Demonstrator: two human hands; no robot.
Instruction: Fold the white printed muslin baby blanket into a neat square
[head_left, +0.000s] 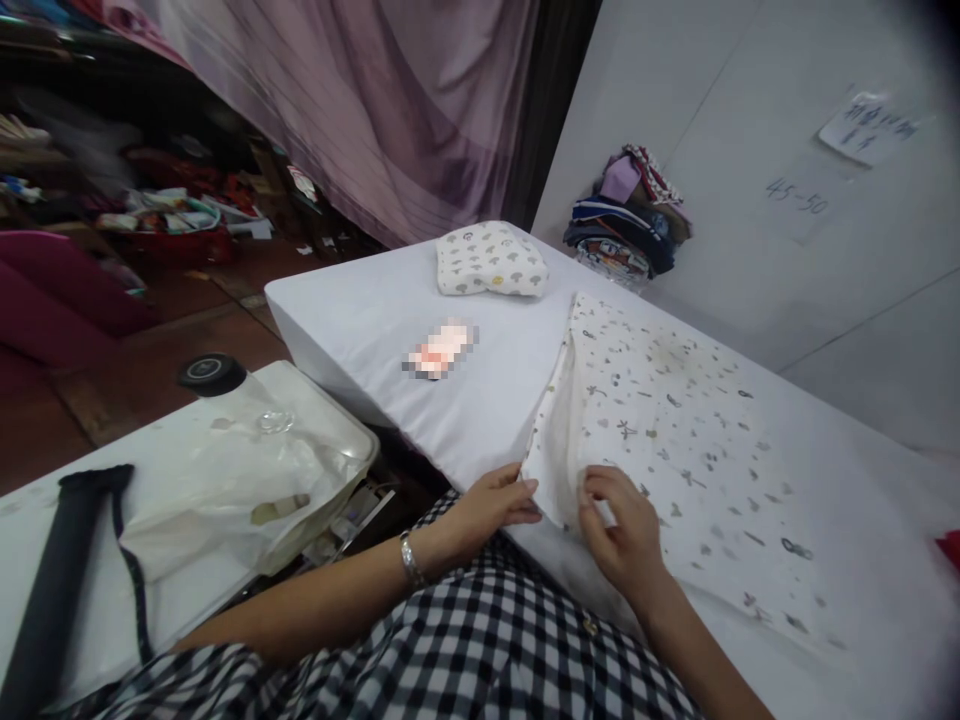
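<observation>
Well, your nearly closed left hand (495,505) pinched the flat, white, grey-dotted cloth (675,440); just right of that grip, your curled right hand (624,525) pinched it too.

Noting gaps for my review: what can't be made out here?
Pixelated item: head view, hidden by mosaic blocks.
Red thing: head view, cut off by right edge.
Writing on upper note: head view, too blurred.
Whether right hand pinches cloth: head view, hidden by its own fingers.

Left hand (491,505) angled inward; right hand (628,530) fingers (611,482) curled (thumb (592,517) close by).
</observation>
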